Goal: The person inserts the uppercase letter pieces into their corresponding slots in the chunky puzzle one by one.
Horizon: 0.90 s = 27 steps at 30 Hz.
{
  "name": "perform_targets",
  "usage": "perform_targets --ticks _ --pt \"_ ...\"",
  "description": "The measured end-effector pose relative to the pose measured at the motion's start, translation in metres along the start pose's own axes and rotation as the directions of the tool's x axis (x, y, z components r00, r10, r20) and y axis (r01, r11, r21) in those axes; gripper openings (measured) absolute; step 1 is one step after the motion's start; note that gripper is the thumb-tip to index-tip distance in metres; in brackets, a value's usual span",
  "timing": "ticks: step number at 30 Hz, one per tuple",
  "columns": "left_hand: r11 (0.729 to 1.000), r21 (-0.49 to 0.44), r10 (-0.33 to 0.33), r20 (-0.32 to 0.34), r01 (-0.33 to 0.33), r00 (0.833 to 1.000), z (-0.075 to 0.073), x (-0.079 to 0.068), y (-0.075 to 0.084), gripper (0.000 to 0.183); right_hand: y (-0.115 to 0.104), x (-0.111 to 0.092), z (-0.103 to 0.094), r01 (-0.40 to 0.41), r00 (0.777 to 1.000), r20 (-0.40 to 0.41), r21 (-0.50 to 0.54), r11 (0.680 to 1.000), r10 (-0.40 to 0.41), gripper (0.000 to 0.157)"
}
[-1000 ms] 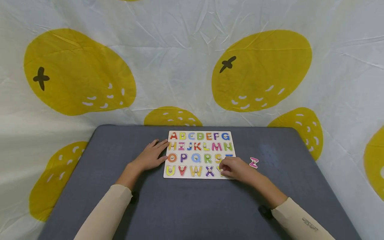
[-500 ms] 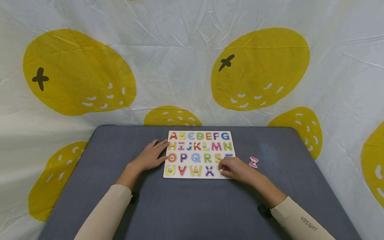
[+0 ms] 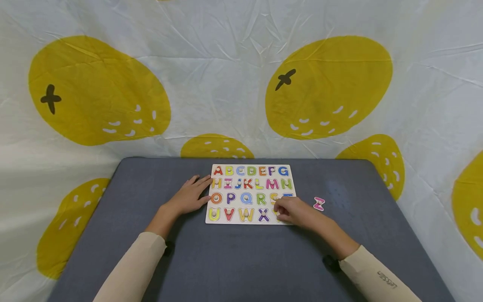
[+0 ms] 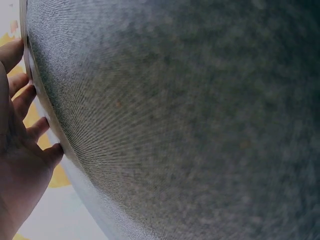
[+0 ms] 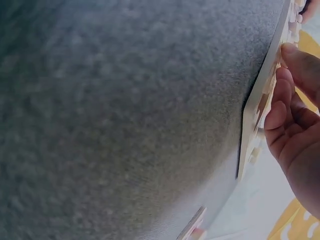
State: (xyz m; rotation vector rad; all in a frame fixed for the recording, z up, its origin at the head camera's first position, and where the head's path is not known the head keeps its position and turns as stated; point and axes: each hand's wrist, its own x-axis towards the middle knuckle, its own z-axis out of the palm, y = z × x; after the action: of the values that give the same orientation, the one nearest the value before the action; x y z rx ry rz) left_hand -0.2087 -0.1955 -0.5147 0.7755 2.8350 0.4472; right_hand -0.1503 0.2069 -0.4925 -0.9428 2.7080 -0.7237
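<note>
A wooden alphabet puzzle board (image 3: 237, 201) lies on the grey table, its colourful knobbed letters in rows. With its fingers spread, my left hand (image 3: 188, 197) rests against the board's left edge; in the left wrist view the fingertips (image 4: 54, 151) touch that edge. My right hand (image 3: 296, 212) is over the lower right corner, thumb and fingers curled, pinching the yellow letter Y piece, which they mostly hide. The right wrist view shows the thumb (image 5: 300, 65) and fingers close to the board's surface. A pink letter Z piece (image 3: 318, 204) lies on the table, right of the board.
The grey table (image 3: 234, 264) reaches to a white curtain (image 3: 222, 92) printed with large yellow fruit shapes. Beside the letter Y spot sits the purple letter X (image 3: 263, 215) in its slot. The blue letter T is partly covered by the right hand.
My right hand has shifted very slightly left over the letter Y, covering more of it. The left hand, board and letter Z stay where they were.
</note>
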Motion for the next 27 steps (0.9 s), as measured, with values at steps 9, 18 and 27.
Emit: perform_targets --ticks 9,18,27 --pt "1.0 0.0 0.001 0.012 -0.001 1.0 -0.002 0.001 0.0 0.069 0.01 -0.015 -0.022 -0.069 0.997 -0.036 -0.006 0.998 0.069 0.016" --pt "1.0 -0.006 -0.02 0.029 0.021 0.999 -0.001 0.002 -0.002 0.071 0.039 -0.039 -0.04 -0.059 0.987 -0.157 -0.118 0.991 0.04 0.019" --pt "1.0 -0.011 -0.023 0.032 0.024 0.999 -0.002 0.002 -0.001 0.071 0.063 -0.06 -0.056 -0.163 0.973 -0.183 -0.13 0.978 0.138 0.019"
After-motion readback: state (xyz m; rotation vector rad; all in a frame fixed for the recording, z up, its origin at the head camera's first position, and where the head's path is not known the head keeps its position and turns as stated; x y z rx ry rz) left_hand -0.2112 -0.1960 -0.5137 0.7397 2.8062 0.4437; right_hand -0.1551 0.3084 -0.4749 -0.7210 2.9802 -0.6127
